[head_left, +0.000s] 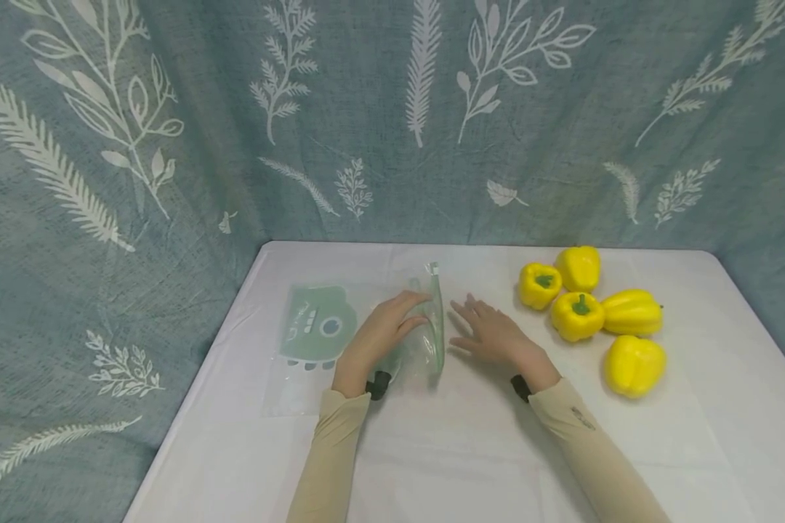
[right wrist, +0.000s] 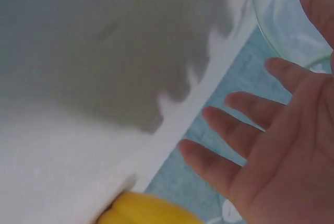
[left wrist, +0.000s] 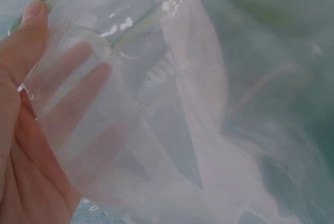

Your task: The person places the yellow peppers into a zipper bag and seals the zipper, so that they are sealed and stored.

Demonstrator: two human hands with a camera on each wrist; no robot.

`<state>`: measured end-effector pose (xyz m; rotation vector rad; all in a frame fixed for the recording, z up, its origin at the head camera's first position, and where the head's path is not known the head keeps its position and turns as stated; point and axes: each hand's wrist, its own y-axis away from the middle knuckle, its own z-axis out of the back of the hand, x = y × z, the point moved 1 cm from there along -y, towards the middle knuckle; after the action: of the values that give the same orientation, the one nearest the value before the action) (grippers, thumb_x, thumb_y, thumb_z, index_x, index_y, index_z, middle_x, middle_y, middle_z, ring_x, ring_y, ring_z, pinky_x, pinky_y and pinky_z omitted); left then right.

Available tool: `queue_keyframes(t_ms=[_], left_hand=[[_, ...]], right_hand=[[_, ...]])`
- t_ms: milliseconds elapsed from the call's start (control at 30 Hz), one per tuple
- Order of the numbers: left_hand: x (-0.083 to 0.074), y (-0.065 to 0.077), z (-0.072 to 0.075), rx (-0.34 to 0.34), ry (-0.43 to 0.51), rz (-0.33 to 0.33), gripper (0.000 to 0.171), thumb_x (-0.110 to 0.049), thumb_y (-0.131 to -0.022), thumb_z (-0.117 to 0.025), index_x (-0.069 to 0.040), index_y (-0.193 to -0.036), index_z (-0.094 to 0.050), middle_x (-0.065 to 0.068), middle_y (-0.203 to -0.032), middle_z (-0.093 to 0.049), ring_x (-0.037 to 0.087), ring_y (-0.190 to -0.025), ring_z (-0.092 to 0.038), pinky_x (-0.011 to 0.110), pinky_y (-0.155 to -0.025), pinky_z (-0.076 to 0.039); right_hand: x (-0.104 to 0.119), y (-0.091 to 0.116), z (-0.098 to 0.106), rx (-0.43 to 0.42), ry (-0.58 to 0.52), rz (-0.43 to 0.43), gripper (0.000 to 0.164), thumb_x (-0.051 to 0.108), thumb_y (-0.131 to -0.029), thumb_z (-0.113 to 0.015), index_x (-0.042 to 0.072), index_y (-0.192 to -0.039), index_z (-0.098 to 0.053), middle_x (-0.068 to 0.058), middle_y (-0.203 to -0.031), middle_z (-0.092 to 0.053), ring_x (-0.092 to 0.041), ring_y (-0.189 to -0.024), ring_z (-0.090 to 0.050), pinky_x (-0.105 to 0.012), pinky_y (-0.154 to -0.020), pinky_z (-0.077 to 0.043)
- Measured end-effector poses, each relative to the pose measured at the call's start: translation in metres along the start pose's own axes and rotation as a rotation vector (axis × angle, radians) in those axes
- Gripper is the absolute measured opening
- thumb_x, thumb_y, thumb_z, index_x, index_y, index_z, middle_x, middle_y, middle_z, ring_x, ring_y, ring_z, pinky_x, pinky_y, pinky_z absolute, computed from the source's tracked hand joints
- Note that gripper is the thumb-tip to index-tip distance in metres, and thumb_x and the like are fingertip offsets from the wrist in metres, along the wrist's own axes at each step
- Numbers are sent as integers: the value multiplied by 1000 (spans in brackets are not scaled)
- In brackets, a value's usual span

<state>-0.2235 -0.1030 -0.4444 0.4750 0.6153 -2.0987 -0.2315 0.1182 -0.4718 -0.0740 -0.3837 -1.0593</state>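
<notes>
We see the left hand [head_left: 384, 330] gripping a clear, green-printed plastic zip bag [head_left: 320, 323] near its mouth; the right hand [head_left: 493, 335], fingers extended, is just beside. Rightward, we count five yellow bell peppers [head_left: 577, 321] on the white cloth-covered table [head_left: 458, 465].

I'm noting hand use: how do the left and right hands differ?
The left hand grips the bag; the right hand holds nothing. The left hand's fingers show hazily through the bag; the right hand's are uncovered and spread. Both emerge from beige sleeves.
</notes>
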Motion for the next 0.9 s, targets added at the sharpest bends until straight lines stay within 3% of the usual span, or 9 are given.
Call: queue_keyframes(t_ms=[367,633,900], left_hand=[[-2,1,0,1,5,-16,40,-25,-92,-56,-13,-130,-52,1,-125,-57,19,-119,-51,32,-105,-37],[-5,1,-1,10,12,-50,40,-26,-92,-56,-13,-130,-52,2,-125,-57,19,-120,-51,31,-105,-36],[-6,1,-2,13,-70,-46,42,-31,-93,-53,-16,-132,-50,1,-128,-56,20,-121,-50,34,-106,-35]], right_hand=[[-14,20,24,-256,-69,16,65,44,-89,-57,19,-144,-33,-17,-147,-32,-39,-127,-39,-54,-99,-38],[-28,38,40,-407,-101,13,66,42,-87,-61,16,-142,-37,-20,-144,-36,-39,-129,-35,-56,-102,-33],[-47,57,58,-559,-99,-57,64,36,-82,-69,12,-136,-46,-22,-138,-42,-43,-122,-40,-60,-96,-33]])
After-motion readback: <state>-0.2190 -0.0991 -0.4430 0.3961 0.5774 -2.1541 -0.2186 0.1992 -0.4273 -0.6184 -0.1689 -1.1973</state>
